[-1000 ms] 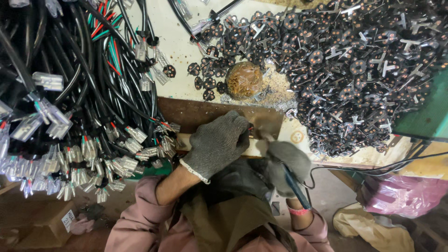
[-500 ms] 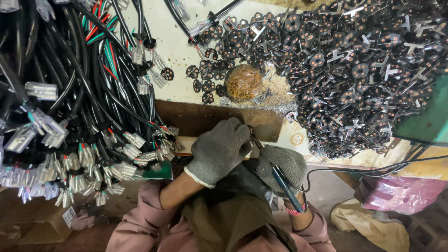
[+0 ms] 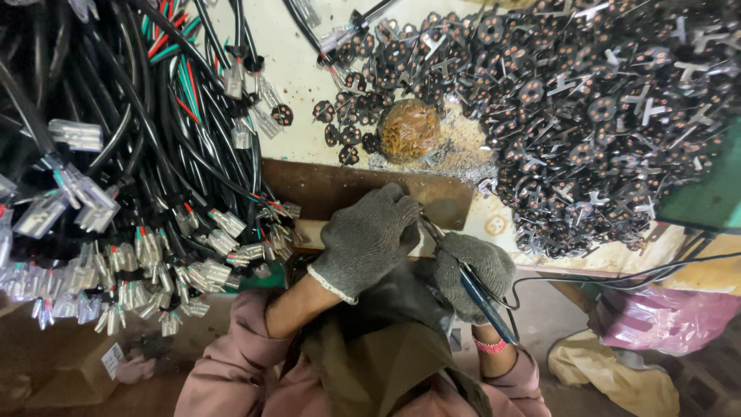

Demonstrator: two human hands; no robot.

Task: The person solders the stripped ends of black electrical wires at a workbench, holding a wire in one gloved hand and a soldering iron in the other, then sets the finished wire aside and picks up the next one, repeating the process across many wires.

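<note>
Grey knit gloves, left hand (image 3: 369, 238), right hand (image 3: 471, 270); pink sleeves.

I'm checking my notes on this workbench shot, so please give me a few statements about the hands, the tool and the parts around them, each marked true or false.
1. Both hands wear grey knit gloves. True: the left hand and the right hand are both gloved.
2. The right hand holds a blue-handled soldering iron. True.
3. The left hand holds the iron. False: it rests on the brown board, with no tool in it.
4. The bundle of black wires hangs on the person's right. False: it is on the left.
5. The heap of small black round parts lies on the right of the table. True.
</note>
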